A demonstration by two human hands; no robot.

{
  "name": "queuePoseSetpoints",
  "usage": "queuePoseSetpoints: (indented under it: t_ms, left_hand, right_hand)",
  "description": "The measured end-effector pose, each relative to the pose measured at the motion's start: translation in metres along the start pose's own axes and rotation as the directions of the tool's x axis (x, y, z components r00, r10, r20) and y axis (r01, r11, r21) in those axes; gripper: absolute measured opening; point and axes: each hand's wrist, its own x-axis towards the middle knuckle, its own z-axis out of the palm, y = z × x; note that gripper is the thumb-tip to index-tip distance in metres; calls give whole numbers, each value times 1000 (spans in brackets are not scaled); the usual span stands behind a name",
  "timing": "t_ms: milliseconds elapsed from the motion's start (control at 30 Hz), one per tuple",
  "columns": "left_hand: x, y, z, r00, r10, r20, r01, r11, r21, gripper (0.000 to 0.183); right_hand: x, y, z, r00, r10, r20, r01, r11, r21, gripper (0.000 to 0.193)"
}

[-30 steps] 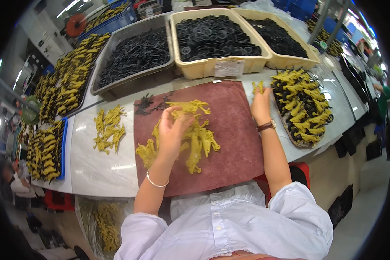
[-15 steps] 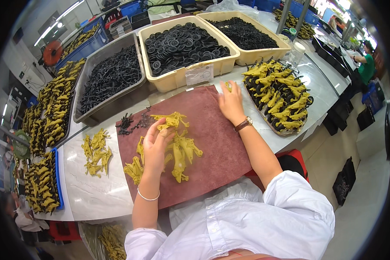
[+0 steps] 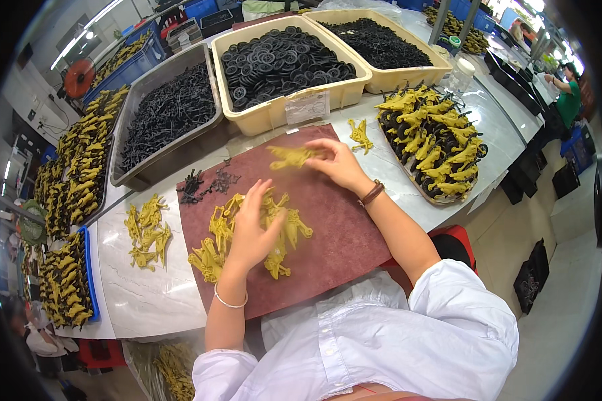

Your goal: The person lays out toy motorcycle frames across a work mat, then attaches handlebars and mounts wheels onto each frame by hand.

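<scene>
My right hand (image 3: 341, 165) pinches a yellow plastic part (image 3: 289, 158), blurred by motion, above the upper middle of the dark red mat (image 3: 341, 220). My left hand (image 3: 253, 230) has its fingers spread and holds nothing that I can see. It hovers over a loose pile of similar yellow parts (image 3: 291, 230), hiding some of them. One more yellow part (image 3: 360, 136) lies alone on the table, beyond my right wrist. Small black pieces (image 3: 211, 184) are scattered on the mat's far left corner.
Behind the mat stand a grey bin (image 3: 170, 160) of thin black parts, a cream bin (image 3: 281, 119) of black wheels and another cream bin (image 3: 401, 77) of black pieces. Yellow-and-black wheeled assemblies fill a tray (image 3: 429, 144) at right. Yellow parts (image 3: 148, 230) lie left of the mat.
My right hand has left the lone yellow part on the table and come back left over the mat. It now holds a yellow part. My left hand, earlier holding one, has opened.
</scene>
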Motion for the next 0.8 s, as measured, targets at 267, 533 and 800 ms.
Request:
queuePoseSetpoints:
  t_ms: [267,533,800]
  left_hand:
    - [-5,-5,3,980,161,121,-201,812,549,43]
    - [-2,-7,-2,976,213,40,-206,855,476,30]
    - [1,-16,2,965,236,-115,-159,873,462,22]
  right_hand:
    - [6,35,-5,910,-367,-193,182,772,-609,37]
    - [8,23,-6,928,-337,-161,228,852,-472,37]
    - [7,29,-6,942,-312,-128,205,832,-516,39]
